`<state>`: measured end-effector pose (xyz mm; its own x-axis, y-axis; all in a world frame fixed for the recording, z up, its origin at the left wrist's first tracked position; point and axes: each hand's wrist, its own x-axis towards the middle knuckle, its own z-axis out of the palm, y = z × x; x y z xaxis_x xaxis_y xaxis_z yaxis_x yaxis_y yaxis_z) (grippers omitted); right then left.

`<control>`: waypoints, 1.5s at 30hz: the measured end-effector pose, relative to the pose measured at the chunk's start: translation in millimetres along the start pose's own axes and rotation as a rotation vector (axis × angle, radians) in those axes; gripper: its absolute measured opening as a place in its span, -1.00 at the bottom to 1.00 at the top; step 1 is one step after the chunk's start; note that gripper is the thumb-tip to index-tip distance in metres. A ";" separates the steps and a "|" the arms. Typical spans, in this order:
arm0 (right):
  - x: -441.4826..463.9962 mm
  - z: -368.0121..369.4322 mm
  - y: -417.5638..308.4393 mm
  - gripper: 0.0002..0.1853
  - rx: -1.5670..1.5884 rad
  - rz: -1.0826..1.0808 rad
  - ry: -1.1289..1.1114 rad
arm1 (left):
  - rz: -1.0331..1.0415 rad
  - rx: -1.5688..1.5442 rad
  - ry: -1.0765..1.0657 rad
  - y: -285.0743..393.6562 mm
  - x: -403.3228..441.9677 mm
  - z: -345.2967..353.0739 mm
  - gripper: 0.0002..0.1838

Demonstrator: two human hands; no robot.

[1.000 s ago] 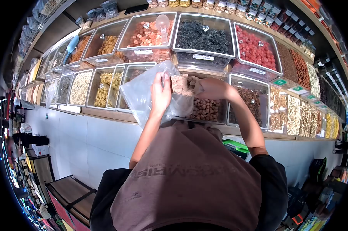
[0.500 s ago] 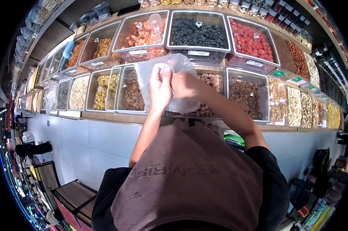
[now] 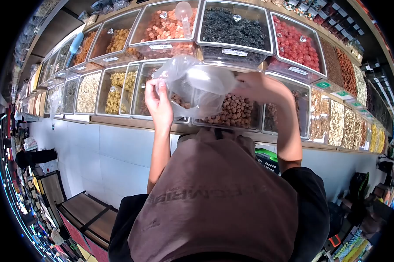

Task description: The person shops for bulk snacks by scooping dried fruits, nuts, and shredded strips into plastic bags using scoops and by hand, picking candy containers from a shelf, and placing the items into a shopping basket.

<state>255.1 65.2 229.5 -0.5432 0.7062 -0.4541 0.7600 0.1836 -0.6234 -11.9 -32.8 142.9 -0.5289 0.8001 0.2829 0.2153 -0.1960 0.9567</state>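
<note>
My left hand (image 3: 159,104) is closed on the left edge of a clear plastic bag (image 3: 201,85), thumb and fingers pinched together. At the bag's right edge my right hand (image 3: 259,86) grips the plastic, its fingers partly blurred. The bag is spread wide between both hands, above an open bin of round brown pieces (image 3: 234,112). Brown dried pieces show through and beside the bag's lower left side. Whether anything lies inside the bag I cannot tell.
Behind stand lidded bins of orange pieces (image 3: 162,27), dark pieces (image 3: 234,28) and red pieces (image 3: 295,43). A clear scoop (image 3: 184,15) lies on the orange bin's lid. Yellow pieces (image 3: 116,89) fill a left bin. A black-framed bench (image 3: 88,214) stands lower left.
My hands were close together at the bag half a second ago and have moved apart. The bag has gone from bunched to stretched out sideways.
</note>
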 end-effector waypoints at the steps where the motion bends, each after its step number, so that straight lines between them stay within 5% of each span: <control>1: -4.3 -2.2 21.4 -0.64 -0.024 0.077 0.014 | 0.008 0.021 -0.004 -2.6 1.4 -0.8 -0.89; 2: -6.0 2.2 54.4 -0.55 -0.022 0.088 0.061 | 0.018 -0.050 0.008 -3.4 1.9 3.7 -0.90; 5: -5.4 30.4 100.7 -0.64 -0.055 0.615 -0.045 | -0.029 -0.006 -0.014 -14.3 6.5 9.3 -0.91; 7: 17.2 90.2 168.4 -0.60 -0.026 0.430 0.124 | -0.073 -0.037 -0.065 -16.6 13.4 19.3 -0.92; 8: 25.7 90.8 154.7 -0.60 0.049 0.500 -0.096 | -0.057 -0.016 -0.090 -15.0 18.1 24.6 -0.92; 10: 48.8 130.6 167.0 -0.60 -0.033 0.386 -0.093 | 0.004 0.042 -0.122 -14.1 24.7 32.9 -0.92; 15: 126.8 217.1 180.6 -0.59 0.042 0.270 0.246 | 0.036 0.037 -0.107 -11.6 46.7 25.2 -0.94; 27: 165.8 224.8 214.1 -0.47 0.230 0.159 0.259 | -0.017 0.072 -0.123 28.6 4.5 29.8 -0.93; 28: 168.1 231.4 216.8 -0.30 0.328 0.152 0.305 | -0.009 0.082 -0.091 33.9 -0.2 28.1 -0.93; 31: 172.1 247.1 218.0 -0.28 0.408 0.113 0.419 | -0.021 0.646 -0.078 49.6 -15.1 20.9 -0.80; 39: 133.9 214.6 218.6 -0.32 0.490 0.231 0.247 | -0.116 0.354 -0.012 39.8 -20.8 12.1 -0.81; 45: 89.5 157.2 202.1 -0.43 0.303 0.036 0.187 | -0.112 0.233 -0.035 16.0 0.1 13.8 -0.86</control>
<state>304.0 58.1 -37.3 -0.4216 0.8267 -0.3725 0.6222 -0.0351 -0.7821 2.8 -28.0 157.3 -0.5320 0.8296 0.1697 0.3425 0.0275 0.9391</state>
